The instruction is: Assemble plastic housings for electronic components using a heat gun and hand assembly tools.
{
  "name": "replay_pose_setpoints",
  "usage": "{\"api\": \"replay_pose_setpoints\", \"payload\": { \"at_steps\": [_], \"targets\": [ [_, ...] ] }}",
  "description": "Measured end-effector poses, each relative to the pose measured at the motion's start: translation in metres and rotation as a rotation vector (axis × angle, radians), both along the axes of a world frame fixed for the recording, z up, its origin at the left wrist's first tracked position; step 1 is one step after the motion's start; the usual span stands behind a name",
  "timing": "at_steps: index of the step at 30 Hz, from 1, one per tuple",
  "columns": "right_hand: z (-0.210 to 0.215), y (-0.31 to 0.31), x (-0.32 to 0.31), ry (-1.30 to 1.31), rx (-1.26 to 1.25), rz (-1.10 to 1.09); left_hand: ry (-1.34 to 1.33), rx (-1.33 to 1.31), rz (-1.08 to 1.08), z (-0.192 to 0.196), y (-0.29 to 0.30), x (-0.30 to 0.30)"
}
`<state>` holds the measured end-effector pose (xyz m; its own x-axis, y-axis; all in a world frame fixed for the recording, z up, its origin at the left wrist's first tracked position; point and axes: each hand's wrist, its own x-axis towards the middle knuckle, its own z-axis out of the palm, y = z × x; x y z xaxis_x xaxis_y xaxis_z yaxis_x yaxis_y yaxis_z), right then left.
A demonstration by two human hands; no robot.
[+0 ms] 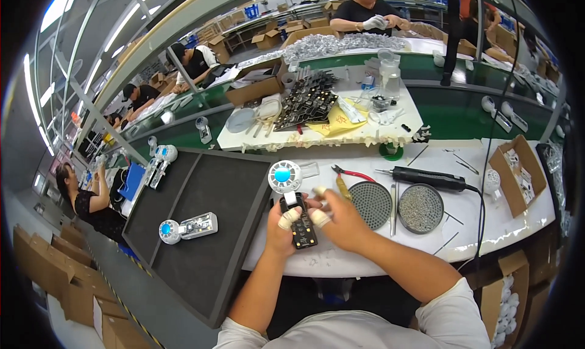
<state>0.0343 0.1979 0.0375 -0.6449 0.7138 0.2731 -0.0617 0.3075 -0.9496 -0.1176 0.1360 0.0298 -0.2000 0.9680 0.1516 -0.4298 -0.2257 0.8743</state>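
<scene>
Handheld fan (292,197), small and white with a blue centre and an open dark body, sits between both of my hands, just above the near edge of the white worktop (365,251). My left grip (281,224) is closed around the lower body of the fan, with pale covers on the fingertips. My right grip (338,220) is closed on the right side of the same fan, the fingers curled against it.

Just right of the right grip I see a round black mesh dish (372,204), and beyond it a round tray of small screws (420,208). Behind these lie red-handled pliers (348,176) and a black electric screwdriver (429,178) with its cable. Left of the left grip, a dark foam tray (201,239) carries one more finished fan (187,228).

Further away from the grips runs a green conveyor belt (457,108), with other people working on its far side and at the left. Cardboard boxes (55,270) stand on the floor at the left.

What the right fingers press on is hidden by the hand itself, and the fisheye rim cuts the edges dark.
</scene>
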Motion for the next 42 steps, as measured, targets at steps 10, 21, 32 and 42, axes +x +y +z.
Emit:
{"api": "replay_pose_setpoints", "payload": {
  "at_steps": [10, 21, 32, 42],
  "targets": [
    [0.011, -0.004, -0.001, -0.141, 0.304, 0.081, 0.307, -0.107, 0.143, -0.013, -0.019, -0.003],
    [-0.001, -0.008, -0.003, -0.242, 0.327, -0.018, 0.559, -0.048, 0.218, -0.020, -0.011, 0.003],
    [0.008, -0.016, -0.010, -0.128, -0.341, 0.291, -0.070, 0.023, 0.209, 0.024, -0.016, -0.002],
    [0.004, -0.019, -0.011, -0.226, -0.262, 0.260, -0.172, 0.058, 0.186, 0.022, -0.013, 0.003]
  ]
}}
